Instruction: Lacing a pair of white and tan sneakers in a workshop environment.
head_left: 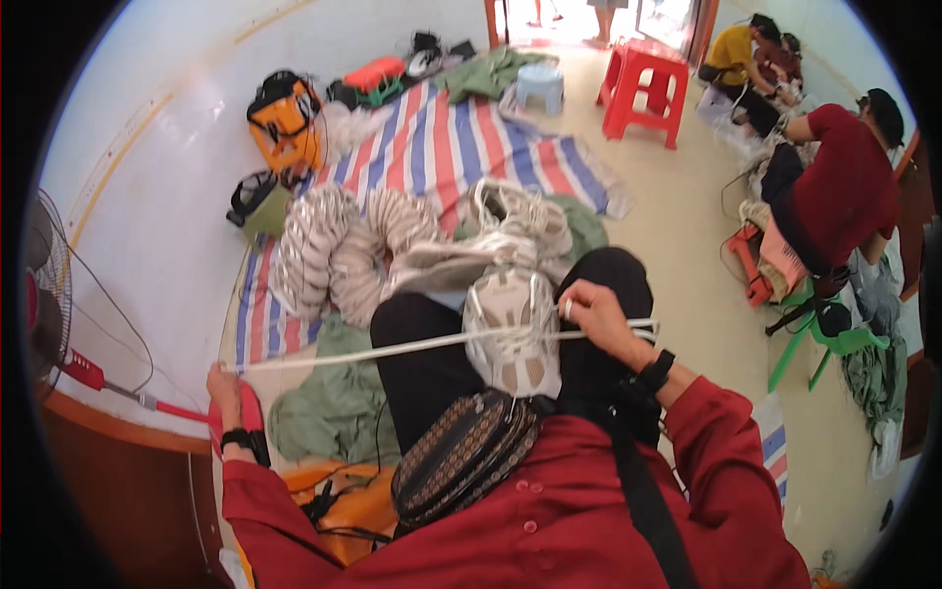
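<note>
A white and beige sneaker rests between my knees, its toe end pointing toward me. A flat white shoelace runs through its eyelets and is drawn out taut to the left. Far out to the left, my left hand is closed on that end of the lace. Just right of the sneaker, my right hand is closed in a pinch on the lace, whose short other end sticks out beyond the wrist. More sneakers lie just past the one between my knees.
Stacked pale sneakers stand on a striped sheet. A patterned pouch sits at my waist. Beyond are a red stool and a small blue stool. At right, a person in red sits by a green chair. A fan stands left.
</note>
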Motion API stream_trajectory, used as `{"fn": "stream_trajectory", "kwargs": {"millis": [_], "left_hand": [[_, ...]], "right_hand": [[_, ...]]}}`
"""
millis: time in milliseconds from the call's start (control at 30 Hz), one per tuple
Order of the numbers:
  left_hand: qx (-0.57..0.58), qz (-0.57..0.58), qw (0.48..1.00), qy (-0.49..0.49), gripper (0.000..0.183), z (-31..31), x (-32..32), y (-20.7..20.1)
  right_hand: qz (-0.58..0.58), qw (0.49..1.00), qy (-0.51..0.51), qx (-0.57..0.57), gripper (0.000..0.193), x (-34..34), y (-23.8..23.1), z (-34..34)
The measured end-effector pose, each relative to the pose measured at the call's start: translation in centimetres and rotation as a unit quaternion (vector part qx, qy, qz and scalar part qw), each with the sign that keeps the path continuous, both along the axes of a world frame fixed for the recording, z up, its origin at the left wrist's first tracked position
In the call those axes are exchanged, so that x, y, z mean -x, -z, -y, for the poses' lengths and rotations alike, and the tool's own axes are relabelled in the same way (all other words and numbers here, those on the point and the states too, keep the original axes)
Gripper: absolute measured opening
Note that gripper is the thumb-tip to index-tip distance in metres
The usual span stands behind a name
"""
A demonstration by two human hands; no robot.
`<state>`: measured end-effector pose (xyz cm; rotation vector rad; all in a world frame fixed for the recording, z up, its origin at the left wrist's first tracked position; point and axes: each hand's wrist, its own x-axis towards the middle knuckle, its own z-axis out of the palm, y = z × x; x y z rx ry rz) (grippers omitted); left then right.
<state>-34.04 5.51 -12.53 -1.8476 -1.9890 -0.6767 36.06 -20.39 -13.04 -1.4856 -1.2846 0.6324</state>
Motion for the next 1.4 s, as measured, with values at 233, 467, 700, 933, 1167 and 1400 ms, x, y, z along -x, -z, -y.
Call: {"fn": "stream_trajectory", "kwargs": {"millis": [233,467,700,933,1167,1400], "left_hand": [[0.120,0.293,0.912,0.262,0.015,2.8,-20.8,-6.2],[0.237,0.349,0.776,0.468,0.023,10.7,-37.4,-6.6],[0.280,0.279,0.777,0.490,0.012,14.6,-44.4,-1.8],[0.262,0.329,0.773,0.475,0.012,14.4,-45.0,0.8],[0.312,0.353,0.767,0.436,0.012,14.7,-45.0,0.7],[0.278,0.285,0.783,0.478,0.014,15.4,-44.9,0.6]], "right_hand": [[0.059,0.996,0.030,0.066,0.006,1.0,0.9,-0.3],[0.023,0.998,-0.015,0.059,0.006,2.0,2.4,-0.8],[0.174,0.984,-0.005,0.039,0.008,2.4,0.7,-0.5],[0.237,0.970,-0.019,0.042,0.007,2.8,0.3,-1.0],[0.313,0.948,-0.042,0.042,0.008,3.1,-0.3,-1.1],[0.266,0.958,-0.050,0.100,0.009,2.9,-0.4,-1.2]]}}
